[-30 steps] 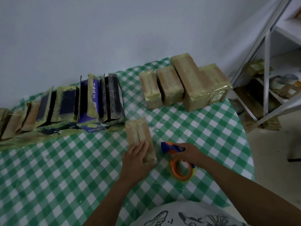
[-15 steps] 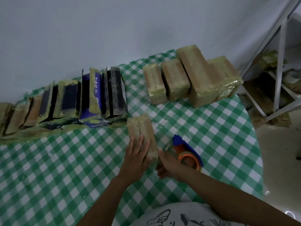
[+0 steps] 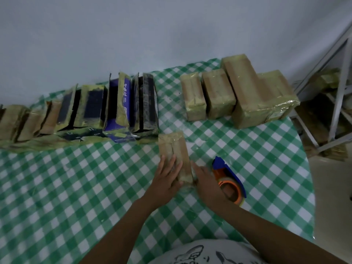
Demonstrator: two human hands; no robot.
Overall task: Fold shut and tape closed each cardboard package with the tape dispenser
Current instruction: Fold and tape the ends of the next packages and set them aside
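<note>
- The table (image 3: 76, 197), under a green-and-white checked cloth, spreads out beneath both hands.
- A row of open cardboard packages (image 3: 91, 109) stands along the wall, beyond the left hand and far out to its left. Some are dark, one is purple, and their flaps stand up.
- A cluster of taped brown packages (image 3: 243, 94) sits beyond the right hand, well apart from it.
- A metal shelf frame (image 3: 341, 88) stands farther out to the right of the right hand, off the table.
- The small package (image 3: 174, 149) lies flat between the two hands, its far end pointing away from them.
- The tape dispenser (image 3: 226, 174), blue and orange, lies on the cloth just right of the right hand, with nothing holding it.
- The left hand (image 3: 167, 178) lies flat on the package's near end, fingers straight and spread.
- The right hand (image 3: 207, 181) has its fingers stretched out, the tips against the package's near right side.
</note>
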